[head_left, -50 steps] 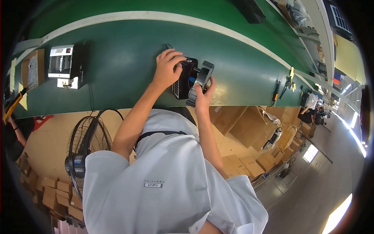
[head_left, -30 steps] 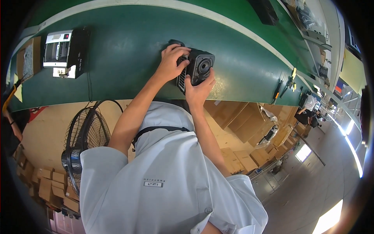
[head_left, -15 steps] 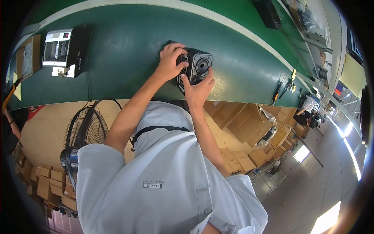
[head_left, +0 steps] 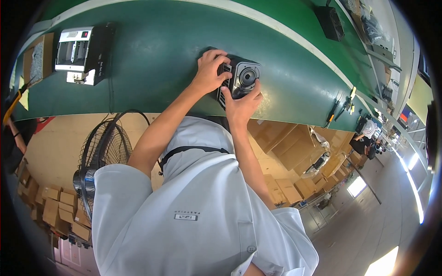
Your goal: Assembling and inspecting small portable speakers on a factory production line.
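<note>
On the green worktable (head_left: 152,69) in front of me stands a black box-shaped device (head_left: 247,77). Its front has a round ringed opening, like a lens or a speaker cone, and slats run along its left side. My left hand (head_left: 212,73) grips the far left of the device, fingers curled over its top edge and thumb on the slatted side. Closed round the near right corner is my right hand (head_left: 242,106), its thumb at the slats and fingers by the round front. The underside and parts beneath my fingers are hidden.
A silver-and-black machine (head_left: 76,34) stands on the left of the table, beside a cardboard box (head_left: 39,60). Hand tools (head_left: 335,112) lie near the right edge. A black block (head_left: 329,23) sits at the far right. Below the table's near edge is a wire-caged fan (head_left: 107,149).
The whole view has shifted slightly, so the table things appear a little farther right. Both hands keep nearly the same hold on the black device.
</note>
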Demonstrator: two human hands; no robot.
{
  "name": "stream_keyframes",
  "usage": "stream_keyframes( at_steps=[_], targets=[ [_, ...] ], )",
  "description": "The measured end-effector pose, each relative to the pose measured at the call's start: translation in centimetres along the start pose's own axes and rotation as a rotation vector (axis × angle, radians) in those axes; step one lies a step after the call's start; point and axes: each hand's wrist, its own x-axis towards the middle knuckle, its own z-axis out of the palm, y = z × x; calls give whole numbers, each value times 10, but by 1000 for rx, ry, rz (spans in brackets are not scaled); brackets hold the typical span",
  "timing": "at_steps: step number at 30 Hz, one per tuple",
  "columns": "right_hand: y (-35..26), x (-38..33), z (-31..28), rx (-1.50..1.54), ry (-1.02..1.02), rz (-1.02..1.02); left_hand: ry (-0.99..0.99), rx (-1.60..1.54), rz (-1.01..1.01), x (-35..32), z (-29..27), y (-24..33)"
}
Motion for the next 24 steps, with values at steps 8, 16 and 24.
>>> stream_keyframes(
  at_steps=[8, 16, 24],
  targets=[
    [5, 3, 2, -65, 34, -67, 211, -98, -87, -1, -4, 14],
    [6, 4, -3, -148, 38, -132, 166, 378, 230, 21, -21, 6],
    [10, 5, -2, -216, 36, -137, 37, 384, 371, 33, -22, -2]
  ],
)
